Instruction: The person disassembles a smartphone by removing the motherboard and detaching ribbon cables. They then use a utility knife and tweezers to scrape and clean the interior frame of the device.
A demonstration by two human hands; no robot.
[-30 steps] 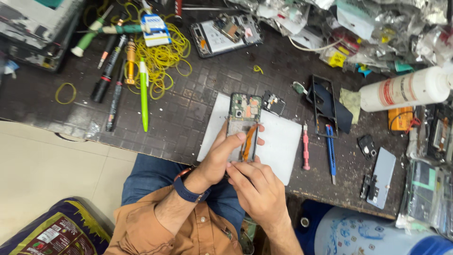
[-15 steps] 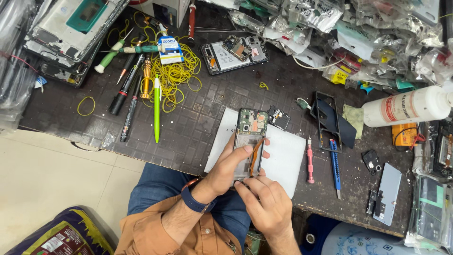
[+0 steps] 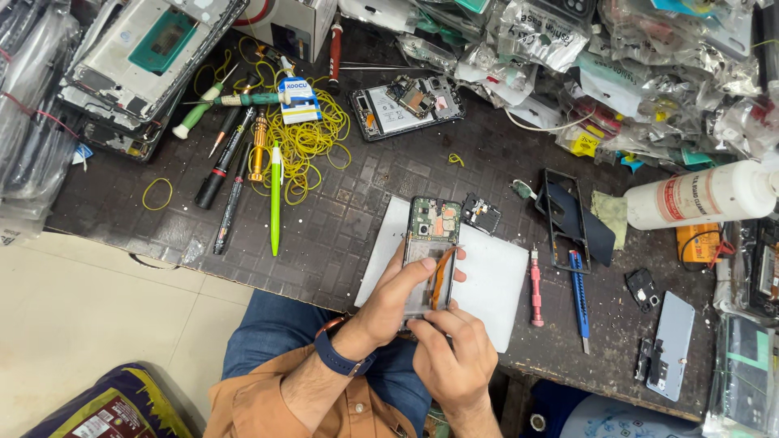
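Left hand (image 3: 398,296), right hand (image 3: 450,357): grips closed (fingers curled).

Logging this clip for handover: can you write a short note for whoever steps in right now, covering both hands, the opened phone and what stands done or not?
Left hand: grips the opened back-less smartphone with green circuit board from its left side.
Right hand: at the phone's lower end, fingertips by the orange flex ribbon.
Phone lies on the white paper sheet.
Done: back cover off, board exposed.
Left: not closed up. Pink screwdriver and blue utility knife lie unused to the right.
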